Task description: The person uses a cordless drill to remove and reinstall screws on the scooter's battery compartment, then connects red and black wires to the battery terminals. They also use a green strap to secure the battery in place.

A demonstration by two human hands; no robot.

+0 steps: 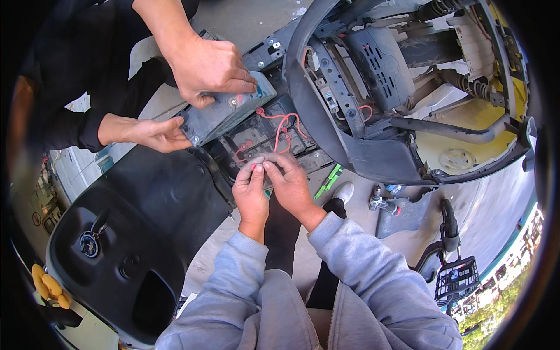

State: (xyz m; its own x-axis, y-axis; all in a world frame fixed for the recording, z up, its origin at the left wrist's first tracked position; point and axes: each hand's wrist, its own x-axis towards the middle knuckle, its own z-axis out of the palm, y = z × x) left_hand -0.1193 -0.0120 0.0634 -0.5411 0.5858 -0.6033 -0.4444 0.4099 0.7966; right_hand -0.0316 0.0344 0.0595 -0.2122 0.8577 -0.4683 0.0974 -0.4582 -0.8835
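My left hand and my right hand meet over the open battery bay, both pinching a small red piece, partly hidden by the fingertips. Below them sit dark batteries with red wires. Another person's hand grips the top of a dusty grey block, apparently a battery, raised at a tilt above the bay's left end. That person's other hand supports its lower corner.
A scooter's open frame fills the upper right. A black body panel lies at left. On the ground are a green tool, a drill and a grey panel. A black basket stands at lower right.
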